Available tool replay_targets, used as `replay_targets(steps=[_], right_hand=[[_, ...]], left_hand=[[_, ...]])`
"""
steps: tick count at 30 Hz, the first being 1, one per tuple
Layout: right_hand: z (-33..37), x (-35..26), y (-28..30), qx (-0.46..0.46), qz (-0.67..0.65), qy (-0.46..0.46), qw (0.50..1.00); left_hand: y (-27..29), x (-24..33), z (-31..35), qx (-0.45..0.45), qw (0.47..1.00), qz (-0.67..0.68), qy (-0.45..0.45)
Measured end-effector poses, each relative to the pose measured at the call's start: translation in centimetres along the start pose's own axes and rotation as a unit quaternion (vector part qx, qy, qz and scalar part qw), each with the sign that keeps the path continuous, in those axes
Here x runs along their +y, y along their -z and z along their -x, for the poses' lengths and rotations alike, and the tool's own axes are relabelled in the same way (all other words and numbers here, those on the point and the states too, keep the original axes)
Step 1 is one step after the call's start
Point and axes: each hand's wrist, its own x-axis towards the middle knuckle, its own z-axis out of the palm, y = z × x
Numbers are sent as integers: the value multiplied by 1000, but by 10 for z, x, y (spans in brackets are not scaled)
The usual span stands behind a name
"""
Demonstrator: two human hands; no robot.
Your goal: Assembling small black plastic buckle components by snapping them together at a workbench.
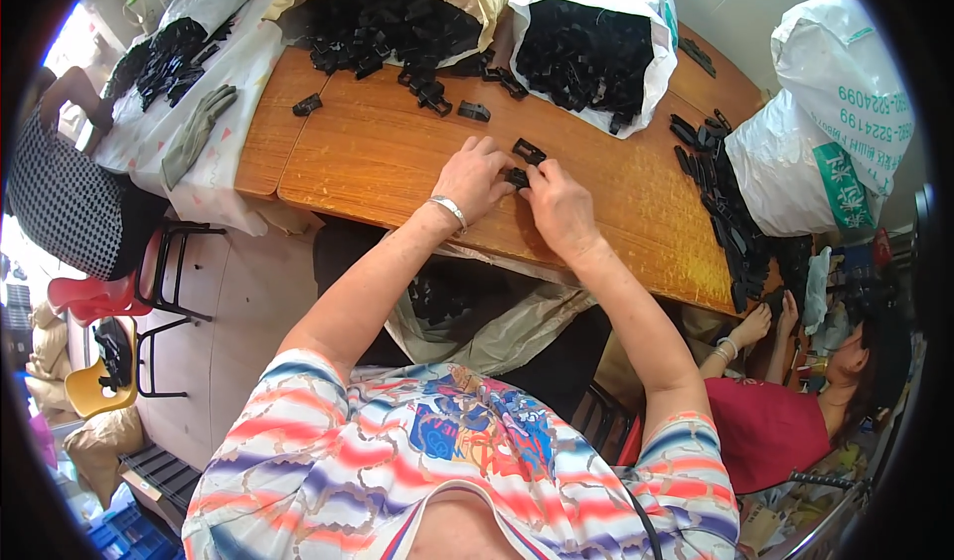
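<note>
Over the wooden table (388, 153), my left hand (469, 180) and my right hand (564, 210) meet with fingers closed on a small black plastic part (517, 177). The fingertips hide much of it. Just beyond my right fingertips is a second black part with a rectangular opening (529, 151); whether a finger touches it I cannot tell. A loose black part (474, 112) lies farther up the table, and another piece (307, 105) lies to the left.
A tan sack (298, 8) and a white sack (661, 73) spill black parts at the far edge. Long black pieces (730, 227) line the right edge beside another white sack (775, 162). A cloth bag (477, 346) hangs below the near edge. Co-workers sit left and right.
</note>
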Motion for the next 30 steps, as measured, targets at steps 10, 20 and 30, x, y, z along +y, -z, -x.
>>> replay_targets(steps=[10, 20, 30], right_hand=[[23, -11, 10, 0, -28, -42, 999], [41, -30, 29, -5, -194, 10, 981], [-70, 163, 10, 155, 118, -173, 966]], left_hand=[[5, -13, 3, -88, 990, 101, -35], [-12, -8, -28, 20, 998, 42, 42], [-15, 2, -32, -7, 999, -17, 33]])
